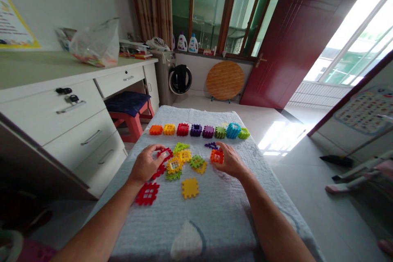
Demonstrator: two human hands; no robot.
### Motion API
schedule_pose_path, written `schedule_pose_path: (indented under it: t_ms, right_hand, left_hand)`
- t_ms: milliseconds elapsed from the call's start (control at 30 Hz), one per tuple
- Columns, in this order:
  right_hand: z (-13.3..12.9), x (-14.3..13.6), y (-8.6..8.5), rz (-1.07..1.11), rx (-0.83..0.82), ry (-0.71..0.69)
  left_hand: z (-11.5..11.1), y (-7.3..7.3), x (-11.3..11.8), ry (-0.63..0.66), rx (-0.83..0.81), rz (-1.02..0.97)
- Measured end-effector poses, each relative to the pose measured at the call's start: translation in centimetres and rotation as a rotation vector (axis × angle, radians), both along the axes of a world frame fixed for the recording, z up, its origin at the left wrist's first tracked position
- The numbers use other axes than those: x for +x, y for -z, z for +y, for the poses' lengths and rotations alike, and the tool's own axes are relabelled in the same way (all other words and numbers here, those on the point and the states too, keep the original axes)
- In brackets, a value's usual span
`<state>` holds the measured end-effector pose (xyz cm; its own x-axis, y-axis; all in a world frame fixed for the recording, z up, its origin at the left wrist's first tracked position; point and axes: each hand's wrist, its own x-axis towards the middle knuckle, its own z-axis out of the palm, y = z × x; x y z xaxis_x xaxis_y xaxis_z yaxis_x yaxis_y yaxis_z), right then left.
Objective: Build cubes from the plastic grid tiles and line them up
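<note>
My left hand [147,164] is closed on a red notched building tile [166,154], thumb and forefinger at its edges. On the right, my right hand [229,160] grips an orange tile with a grid window [217,156]; a purple piece [211,145] lies just beyond it. Between the hands is a loose heap with a yellow window tile [174,165], a green tile [197,161] and more red and yellow pieces. Nearer me, a plain yellow tile [190,188] and a red window tile [147,194] lie flat.
Across the cloth-covered table [227,221] runs a row of stacks sorted by colour, among them orange [156,129], dark purple [196,130] and blue [233,130]. A white desk [76,77] with drawers stands left, a stool [129,104] beside it. Behind are a washing machine [167,80] and a red door [282,45].
</note>
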<state>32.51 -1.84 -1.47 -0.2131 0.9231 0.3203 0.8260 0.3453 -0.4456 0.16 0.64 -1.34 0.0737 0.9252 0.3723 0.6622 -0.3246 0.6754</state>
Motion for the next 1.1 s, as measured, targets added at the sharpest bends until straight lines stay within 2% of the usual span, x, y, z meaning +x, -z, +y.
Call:
schedule_pose_path:
  t_ms: [100, 233, 333, 433, 733, 900, 1000, 1100]
  right_hand:
    - [-0.1, -1.0, -0.3, 0.075, 0.038, -0.046]
    - [-0.5, -2.7, -0.5, 0.113, 0.090, -0.146]
    - [-1.0, -3.8, -0.5, 0.092, 0.108, -0.194]
    - [-1.5, -4.3, -0.7, 0.074, 0.125, -0.224]
    - [-2.0, -4.5, -0.9, 0.049, 0.158, -0.284]
    - [-2.3, -4.5, -1.3, 0.109, 0.143, -0.286]
    - [-2.0, -3.6, -1.2, 0.186, 0.163, -0.207]
    - [-1.2, -2.3, -0.6, 0.235, 0.204, -0.118]
  left_hand:
    - [-1.0, -1.7, 1.8, 0.150, 0.100, 0.092]
    - [-1.9, -3.8, 5.6, 0.429, 0.082, 0.266]
    - [-1.7, -4.5, 7.8, 0.511, 0.067, 0.364]
    - [-1.2, -4.6, 8.8, 0.514, 0.034, 0.476]
    - [-1.6, -5.4, 9.0, 0.494, 0.026, 0.623]
    - [-0.4, -5.5, 8.7, 0.533, 0.032, 0.613]
    - [0.9, -5.9, 6.8, 0.527, -0.005, 0.522]
    - [2.9, -6.2, 3.2, 0.454, -0.050, 0.388]
